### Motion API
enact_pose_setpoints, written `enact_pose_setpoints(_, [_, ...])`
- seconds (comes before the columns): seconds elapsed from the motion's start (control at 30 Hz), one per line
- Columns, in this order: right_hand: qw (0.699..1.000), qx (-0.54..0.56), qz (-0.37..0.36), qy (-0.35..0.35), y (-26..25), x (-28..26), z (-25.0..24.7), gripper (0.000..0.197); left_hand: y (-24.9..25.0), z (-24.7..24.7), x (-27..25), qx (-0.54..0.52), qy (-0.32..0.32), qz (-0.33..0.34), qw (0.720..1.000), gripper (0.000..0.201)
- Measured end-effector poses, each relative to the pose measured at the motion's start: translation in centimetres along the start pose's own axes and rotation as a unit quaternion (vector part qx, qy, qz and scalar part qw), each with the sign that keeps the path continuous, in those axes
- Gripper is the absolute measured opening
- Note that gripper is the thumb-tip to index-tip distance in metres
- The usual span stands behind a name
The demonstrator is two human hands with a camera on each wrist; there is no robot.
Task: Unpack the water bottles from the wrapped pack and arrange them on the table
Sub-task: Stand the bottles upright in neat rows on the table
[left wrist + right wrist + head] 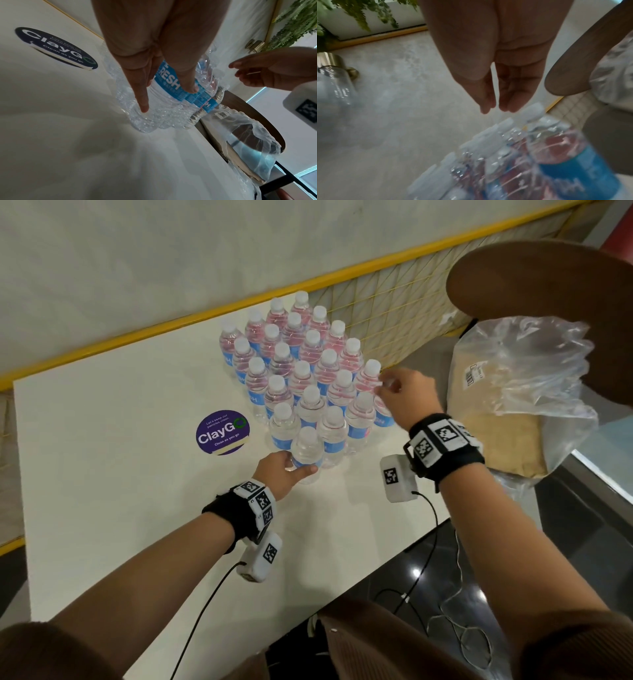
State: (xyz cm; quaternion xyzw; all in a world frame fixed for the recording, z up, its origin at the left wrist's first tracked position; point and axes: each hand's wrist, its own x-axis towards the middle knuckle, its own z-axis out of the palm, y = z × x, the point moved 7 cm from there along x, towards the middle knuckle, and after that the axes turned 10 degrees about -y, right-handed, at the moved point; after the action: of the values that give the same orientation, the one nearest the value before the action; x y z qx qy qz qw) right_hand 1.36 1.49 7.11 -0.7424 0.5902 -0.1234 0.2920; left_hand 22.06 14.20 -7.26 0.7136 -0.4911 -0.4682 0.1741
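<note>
Several clear water bottles (310, 350) with white caps and blue labels stand packed in rows on the white table (120, 481). My left hand (296, 463) grips the nearest bottle (307, 451) at the front of the group, thumb and fingers round its label; the left wrist view shows the same hold (168, 100). My right hand (390, 386) hovers over the right edge of the group, beside a cap (372, 367). Its fingers (486, 106) are relaxed and hold nothing. The empty plastic wrap (524, 371) lies crumpled off the table to the right.
A purple round ClayGo sticker (222, 432) lies left of the bottles. A yellow rail (171, 323) and wire mesh (394, 309) border the table's far edge. The wrap sits over cardboard (510, 440) beside a brown round surface (534, 278). Cables (455, 604) trail over the dark floor.
</note>
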Motion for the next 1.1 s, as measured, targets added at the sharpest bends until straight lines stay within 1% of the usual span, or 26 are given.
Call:
enact_pose_setpoints(0.03, [1.0,-0.006,0.01,0.006,0.8,0.3,-0.6,0.025,0.0,0.0,0.0,0.003,0.002,0.0,1.0,0.06])
enact_pose_setpoints(0.1, [0.999,-0.01,0.027,-0.015,2.0,0.6,-0.8,0.023,0.1,0.0,0.2,0.013,0.005,0.0,1.0,0.058])
enact_pose_setpoints(0.2, [0.998,0.002,0.041,-0.053,3.0,0.8,-0.1,0.031,0.3,0.0,0.3,0.016,0.002,0.0,1.0,0.058])
enact_pose_setpoints(0.23, [0.997,0.005,0.048,-0.052,3.2,0.8,0.1,0.033,0.3,0.0,0.3,0.015,0.003,0.001,1.0,0.059])
enact_pose_setpoints(0.27, [0.998,0.009,0.06,-0.035,3.6,0.8,0.1,0.035,0.3,0.0,0.4,0.015,0.001,0.001,1.0,0.059])
enact_pose_setpoints(0.33, [0.993,0.046,0.105,0.025,5.0,0.9,-0.6,0.039,0.2,0.0,0.3,0.017,-0.001,0.002,1.0,0.059])
enact_pose_setpoints(0.37, [0.988,0.072,0.131,0.039,5.7,0.9,-0.8,0.042,0.2,0.0,0.3,0.017,-0.002,0.004,1.0,0.059])
enact_pose_setpoints(0.4, [0.984,0.091,0.148,0.039,6.2,0.9,-0.7,0.045,0.2,0.0,0.2,0.015,-0.001,0.006,1.0,0.058])
enact_pose_setpoints(0.43, [0.983,0.098,0.15,0.04,6.6,0.9,-0.7,0.046,0.2,0.0,0.2,0.013,0.002,0.008,1.0,0.057])
enact_pose_setpoints(0.47, [0.984,0.095,0.137,0.055,6.5,0.8,-0.9,0.043,0.3,0.0,0.1,0.011,0.004,0.009,1.0,0.056])
enact_pose_setpoints(0.53, [0.99,0.079,0.075,0.094,5.0,0.6,-1.5,0.034,0.4,0.1,0.1,0.008,0.006,0.012,1.0,0.055])
enact_pose_setpoints(0.57, [0.993,0.071,0.04,0.085,3.7,0.5,-1.3,0.031,0.4,0.1,0.1,0.006,0.007,0.012,1.0,0.054])
enact_pose_setpoints(0.6, [0.997,0.057,0.009,0.049,2.2,0.5,-0.8,0.033,0.4,0.0,0.1,0.005,0.007,0.011,1.0,0.053])
enact_pose_setpoints(0.63, [0.999,0.035,-0.007,-0.001,1.1,0.7,0.0,0.039,0.4,0.0,0.0,0.006,0.007,0.009,1.0,0.053])
enact_pose_setpoints(0.7, [0.996,-0.028,-0.018,-0.089,-0.5,1.2,1.6,0.053,0.5,0.1,0.0,0.011,0.006,0.008,1.0,0.053])
enact_pose_setpoints(0.73, [0.992,-0.059,-0.019,-0.113,-0.9,1.5,2.0,0.055,0.6,0.1,0.0,0.011,0.007,0.009,1.0,0.053])
enact_pose_setpoints(0.93, [0.967,-0.182,-0.031,-0.173,-1.5,2.2,2.0,0.04,0.5,0.1,-0.2,-0.002,0.007,0.004,1.0,0.054])
enact_pose_setpoints(1.1, [0.954,-0.217,-0.062,-0.198,-2.0,1.8,1.9,0.036,0.4,0.1,-0.1,-0.002,0.006,-0.001,1.0,0.055])
